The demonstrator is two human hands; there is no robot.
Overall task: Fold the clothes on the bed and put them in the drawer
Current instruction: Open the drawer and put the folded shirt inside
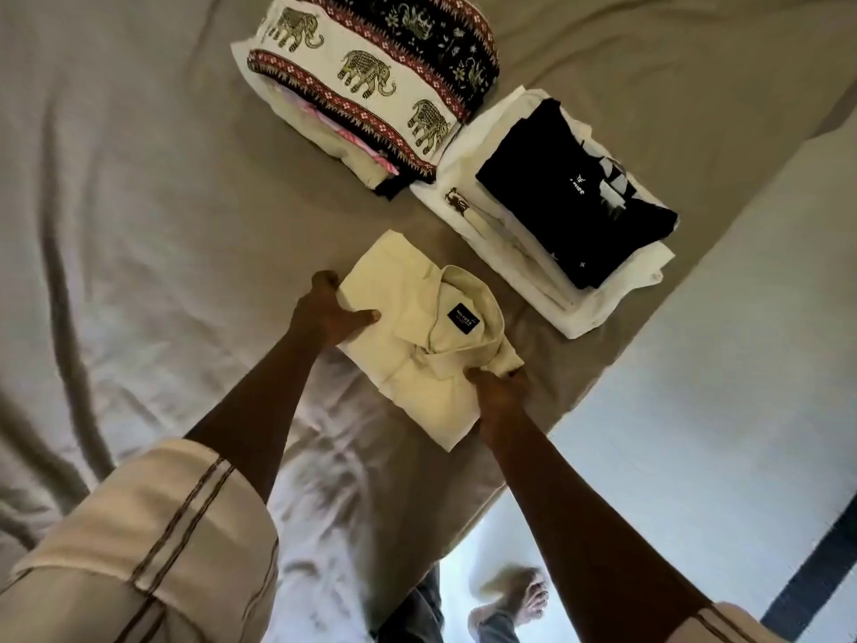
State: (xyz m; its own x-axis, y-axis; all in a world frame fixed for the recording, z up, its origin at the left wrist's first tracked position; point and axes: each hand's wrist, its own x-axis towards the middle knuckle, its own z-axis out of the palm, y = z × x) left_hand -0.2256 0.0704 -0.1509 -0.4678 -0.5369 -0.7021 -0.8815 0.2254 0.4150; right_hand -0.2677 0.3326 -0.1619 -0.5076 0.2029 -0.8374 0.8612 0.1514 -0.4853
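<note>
I am holding the cream shirt (pixel 417 336) with both hands. It is lying on the bed (pixel 139 178), close to the edge, folded into a neat square with its collar and little dark label facing up. My left hand (pixel 327 313) is gripping the shirt's side at 9 o'clock, with the thumb on top and the fingers tucked under. My right hand (pixel 498 392) is pinching the shirt at about 5 o'clock, just below the collar.

I think this shirt is done being folded. Two piles are sitting farther up the bed, just beside each other. At 12 o'clock from the shirt is the elephant pile (pixel 361 81), a stack of folded clothes with elephant cloth on top. At 2 o'clock the black top (pixel 570 197) is lying folded on some white clothes (pixel 598 313).

I am not seeing any loose clothes on the part of the bed in view, so the folding looks nearly all done. I am not seeing the drawer anywhere. Nothing looks put away yet, so carrying all the clothes to the drawer is the big job left.
</note>
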